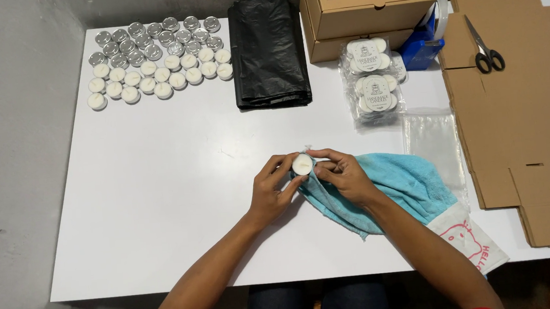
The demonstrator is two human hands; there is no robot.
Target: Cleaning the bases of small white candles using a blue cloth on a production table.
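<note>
My left hand [270, 191] holds a small white tealight candle [301, 165] by its rim over the middle of the white table [159, 183]. My right hand [345, 175] grips a light blue towel [408, 186] and presses a fold of it against the candle's right side. The towel trails to the right and down toward the table's front edge, where a white end with a pink print lies.
Several tealights [156, 59] stand in rows at the back left. A folded black plastic bag [269, 50] lies behind. Cardboard boxes [368, 10], packed candle bags [374, 81], a blue tape dispenser [424, 44], clear bags [432, 139], flat cardboard [526, 108] and scissors [486, 49] are at right.
</note>
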